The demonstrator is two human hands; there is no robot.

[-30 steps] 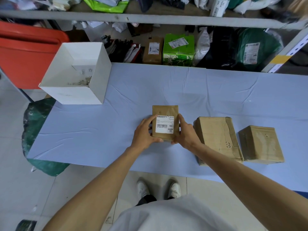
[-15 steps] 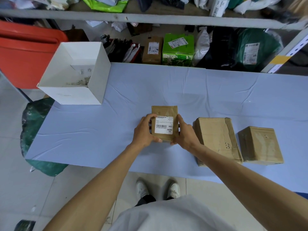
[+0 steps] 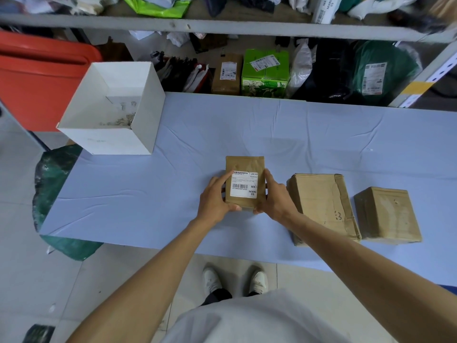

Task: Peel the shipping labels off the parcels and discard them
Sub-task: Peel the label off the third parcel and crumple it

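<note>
1. Brown kraft paper wraps the small parcel [image 3: 244, 183], a flat rectangular packet that sits near the middle of the desk [image 3: 284, 134], towards its front edge.
2. Stuck on the parcel's top face is a white rectangular shipping label [image 3: 244, 184], smooth and flat, printed with a barcode and the letters "MXRC 03"; its corners all lie down.
3. To the left of the parcel, the left hand [image 3: 214, 199] presses against its side, fingers [image 3: 226, 175] clamped on the left edge with the thumb under the near corner.
4. To the right of the parcel, the right hand [image 3: 277, 198] mirrors it, fingers [image 3: 269, 178] closed along the right edge, so the packet is gripped between both hands.
5. Just right of the parcel lies a larger cardboard box [image 3: 324, 206], creased and dented, with brown tape along one edge and pen marks on top.
6. Further right of the parcel, beside that box, stands a smaller cardboard box [image 3: 387, 214], blocky and scuffed.
7. Left of and beyond the parcel, at the desk's far left corner, is an open white carton [image 3: 111, 107], square-walled, with pale scraps in its bottom.
8. Under the parcel, a pale blue cloth covers the desk, smooth with light wrinkles.
</note>
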